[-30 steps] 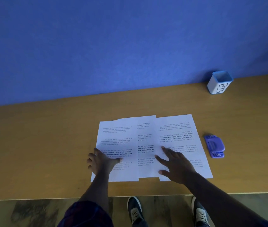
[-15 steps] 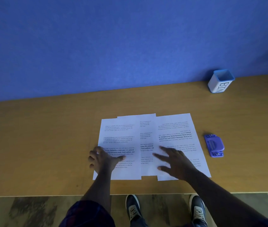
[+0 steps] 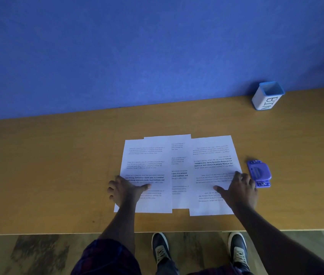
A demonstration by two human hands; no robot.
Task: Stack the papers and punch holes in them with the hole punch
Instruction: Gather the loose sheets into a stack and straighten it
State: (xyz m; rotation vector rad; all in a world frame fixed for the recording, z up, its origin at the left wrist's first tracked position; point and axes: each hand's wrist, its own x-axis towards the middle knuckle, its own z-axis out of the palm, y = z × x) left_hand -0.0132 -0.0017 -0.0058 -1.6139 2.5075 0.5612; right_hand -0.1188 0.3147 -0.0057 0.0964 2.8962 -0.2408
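Observation:
Three printed white sheets lie overlapped side by side on the wooden desk: a left sheet (image 3: 147, 155), a middle sheet (image 3: 179, 155) mostly covered by the others, and a right sheet (image 3: 212, 155) with its text upside down. My left hand (image 3: 125, 190) rests flat on the left sheet's lower left edge, fingers spread. At the right sheet's right edge my right hand (image 3: 240, 189) lies flat, thumb out to the left. A purple hole punch (image 3: 259, 173) sits on the desk just right of my right hand, apart from the papers.
A white cup with a blue rim marked BIN (image 3: 267, 96) stands at the back right against the blue wall (image 3: 137, 56). The desk's front edge (image 3: 58, 233) runs just below the papers. My shoes (image 3: 161, 249) show on the floor beneath.
My right hand has slid right across the right sheet to its right edge, close to the hole punch. The left hand has stayed on the left sheet.

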